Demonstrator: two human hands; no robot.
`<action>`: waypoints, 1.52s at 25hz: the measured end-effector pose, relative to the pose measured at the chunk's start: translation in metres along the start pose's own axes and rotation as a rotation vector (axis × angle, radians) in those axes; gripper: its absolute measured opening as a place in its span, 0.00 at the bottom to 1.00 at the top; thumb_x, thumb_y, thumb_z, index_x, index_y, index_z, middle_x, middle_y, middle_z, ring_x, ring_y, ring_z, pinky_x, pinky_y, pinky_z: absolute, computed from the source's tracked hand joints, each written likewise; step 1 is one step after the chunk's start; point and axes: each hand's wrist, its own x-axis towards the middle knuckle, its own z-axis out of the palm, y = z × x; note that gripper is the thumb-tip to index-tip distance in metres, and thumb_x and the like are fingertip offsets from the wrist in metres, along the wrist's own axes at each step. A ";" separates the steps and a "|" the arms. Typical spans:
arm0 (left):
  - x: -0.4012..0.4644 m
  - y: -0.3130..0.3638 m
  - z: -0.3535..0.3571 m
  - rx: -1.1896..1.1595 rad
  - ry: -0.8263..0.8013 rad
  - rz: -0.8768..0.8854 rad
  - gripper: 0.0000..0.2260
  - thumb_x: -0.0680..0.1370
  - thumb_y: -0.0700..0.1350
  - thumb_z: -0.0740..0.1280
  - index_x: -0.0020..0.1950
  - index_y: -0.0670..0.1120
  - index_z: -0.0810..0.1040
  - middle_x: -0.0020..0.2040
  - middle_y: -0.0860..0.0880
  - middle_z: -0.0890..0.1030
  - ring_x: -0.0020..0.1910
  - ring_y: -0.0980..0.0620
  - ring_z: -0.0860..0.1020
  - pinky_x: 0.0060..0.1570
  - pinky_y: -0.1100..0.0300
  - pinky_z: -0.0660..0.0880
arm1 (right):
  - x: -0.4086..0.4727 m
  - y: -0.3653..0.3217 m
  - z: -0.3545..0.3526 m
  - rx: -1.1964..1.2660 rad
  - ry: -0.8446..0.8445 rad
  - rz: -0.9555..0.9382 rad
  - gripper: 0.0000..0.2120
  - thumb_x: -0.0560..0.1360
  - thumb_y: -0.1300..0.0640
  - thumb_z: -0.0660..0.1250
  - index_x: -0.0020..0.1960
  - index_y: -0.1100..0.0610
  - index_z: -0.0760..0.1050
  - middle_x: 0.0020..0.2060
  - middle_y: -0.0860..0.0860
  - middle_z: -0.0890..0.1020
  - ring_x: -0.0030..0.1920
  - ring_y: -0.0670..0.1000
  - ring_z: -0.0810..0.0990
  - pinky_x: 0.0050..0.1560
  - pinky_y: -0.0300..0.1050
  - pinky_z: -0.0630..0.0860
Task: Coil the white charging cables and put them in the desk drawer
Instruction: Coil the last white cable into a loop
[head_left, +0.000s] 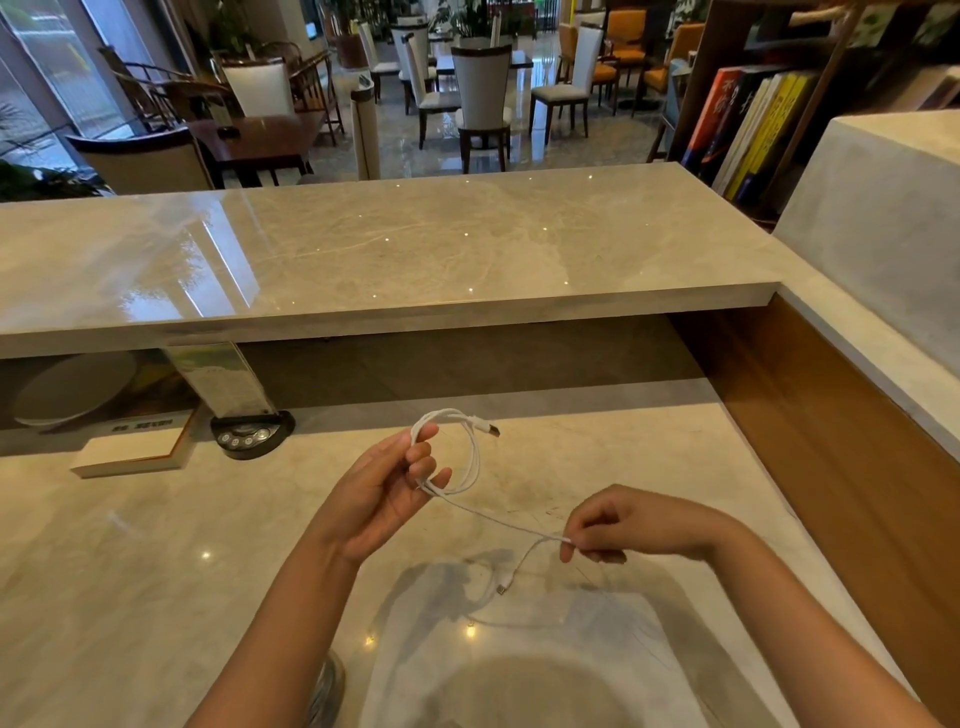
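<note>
White cable (470, 457) loops round the left hand's (387, 493) curled fingers above the marble desk (130, 561), while the right hand (618, 525) pinches the slack nearer the desk's front edge. I'd feed each turn evenly, the plug (505, 586) dangling free. No drawer in sight.

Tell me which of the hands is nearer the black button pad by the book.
Left. The left hand holds the cable loops just right of and in front of the button pad; the right hand pinches the cable farther right and nearer the person.
</note>
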 end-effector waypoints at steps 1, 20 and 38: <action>-0.001 0.000 0.001 0.041 -0.020 -0.021 0.19 0.57 0.45 0.82 0.44 0.41 0.83 0.30 0.49 0.74 0.27 0.57 0.74 0.38 0.58 0.80 | -0.001 0.000 -0.009 -0.043 0.010 0.046 0.09 0.76 0.55 0.64 0.42 0.53 0.81 0.32 0.48 0.76 0.32 0.47 0.72 0.38 0.40 0.71; 0.004 -0.042 0.024 0.432 0.207 0.007 0.14 0.81 0.40 0.56 0.55 0.32 0.76 0.45 0.38 0.78 0.45 0.44 0.76 0.50 0.55 0.76 | 0.034 -0.077 0.063 0.007 0.765 -0.115 0.13 0.76 0.62 0.62 0.57 0.53 0.79 0.46 0.47 0.79 0.32 0.44 0.77 0.33 0.34 0.75; -0.003 -0.032 0.037 0.055 0.130 -0.032 0.12 0.80 0.40 0.57 0.46 0.40 0.80 0.30 0.49 0.74 0.28 0.56 0.74 0.42 0.56 0.80 | 0.035 -0.059 0.034 -0.176 0.826 -0.184 0.19 0.77 0.45 0.60 0.66 0.47 0.69 0.60 0.41 0.72 0.59 0.41 0.69 0.58 0.36 0.67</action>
